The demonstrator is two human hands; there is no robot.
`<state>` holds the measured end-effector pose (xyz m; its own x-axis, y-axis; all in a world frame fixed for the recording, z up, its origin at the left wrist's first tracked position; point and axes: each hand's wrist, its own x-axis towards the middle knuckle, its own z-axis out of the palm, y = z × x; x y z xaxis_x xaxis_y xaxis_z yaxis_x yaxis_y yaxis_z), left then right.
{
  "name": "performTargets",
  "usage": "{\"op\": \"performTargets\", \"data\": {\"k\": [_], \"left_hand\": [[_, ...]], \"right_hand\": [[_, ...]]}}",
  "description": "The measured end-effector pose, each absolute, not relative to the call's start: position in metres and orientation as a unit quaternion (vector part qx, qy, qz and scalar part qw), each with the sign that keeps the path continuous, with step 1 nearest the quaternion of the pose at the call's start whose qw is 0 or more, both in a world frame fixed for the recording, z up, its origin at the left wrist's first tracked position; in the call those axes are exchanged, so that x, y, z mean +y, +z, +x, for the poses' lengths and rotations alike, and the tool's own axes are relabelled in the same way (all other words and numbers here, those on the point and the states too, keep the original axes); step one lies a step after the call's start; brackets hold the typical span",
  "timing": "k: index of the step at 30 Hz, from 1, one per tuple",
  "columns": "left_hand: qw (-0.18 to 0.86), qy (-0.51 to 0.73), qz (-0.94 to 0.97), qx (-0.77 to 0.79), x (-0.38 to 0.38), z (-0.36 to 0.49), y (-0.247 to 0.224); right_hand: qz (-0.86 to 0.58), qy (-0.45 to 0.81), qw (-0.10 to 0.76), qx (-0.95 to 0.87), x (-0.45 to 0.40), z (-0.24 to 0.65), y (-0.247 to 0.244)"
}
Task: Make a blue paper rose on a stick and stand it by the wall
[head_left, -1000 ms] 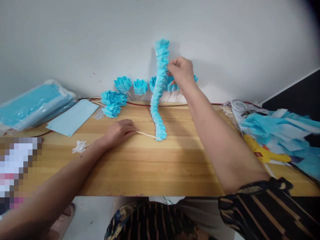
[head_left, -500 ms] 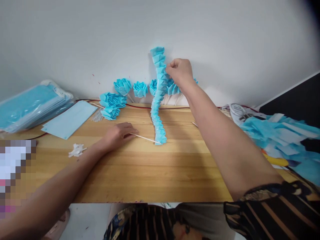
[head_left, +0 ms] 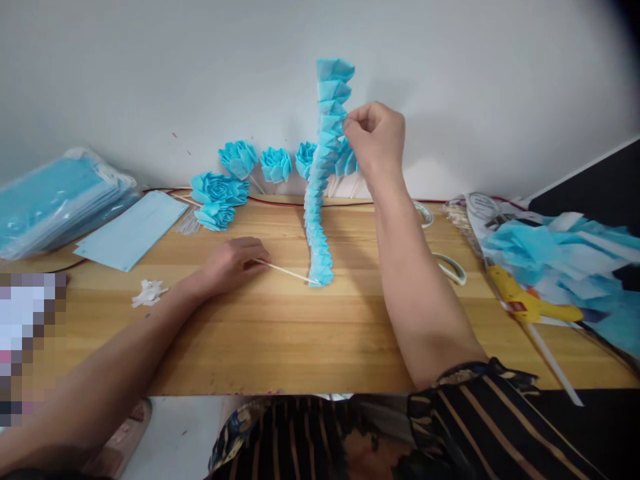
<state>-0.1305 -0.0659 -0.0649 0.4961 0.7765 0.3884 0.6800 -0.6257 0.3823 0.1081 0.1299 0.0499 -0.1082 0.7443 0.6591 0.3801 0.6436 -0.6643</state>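
A long folded strip of blue fabric petals [head_left: 317,193] stands nearly upright above the table, its upper end raised against the wall. My right hand [head_left: 377,141] pinches the strip's right edge in its upper part. Close to the tabletop, my left hand [head_left: 231,261] has its fingers closed round a thin pale stick [head_left: 286,271]. The stick's far end touches the strip's lower end. Finished blue fabric flowers [head_left: 220,188] lie to the left and along the wall, some partly hidden behind the strip and my right hand.
On the left are a plastic pack of blue sheets [head_left: 60,207], a loose blue stack [head_left: 134,230] and small white scraps [head_left: 149,293]. To the right lie tape rolls [head_left: 453,268], a yellow glue gun [head_left: 533,300] with a white glue stick, and a pile of blue pieces [head_left: 570,257].
My right hand has moved up and slightly right, drawing the strip's upper part higher and straighter. The left hand still holds the stick at the strip's lower end.
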Motion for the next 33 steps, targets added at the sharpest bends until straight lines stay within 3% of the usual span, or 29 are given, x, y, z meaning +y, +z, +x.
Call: {"op": "performTargets", "data": {"k": [4,25,33], "left_hand": [[0.1,0.263,0.86,0.425,-0.066,-0.13,-0.064],[0.112,0.253,0.862,0.425,-0.07,-0.132,-0.058],[0.118,0.243,0.86,0.434,-0.071,-0.133,-0.057]], "right_hand": [[-0.398,0.193,0.511,-0.737,0.128,0.111,0.051],[-0.376,0.207,0.512,-0.744,0.119,0.107,0.055],[-0.336,0.184,0.562,-0.733,0.128,0.1,0.047]]}}
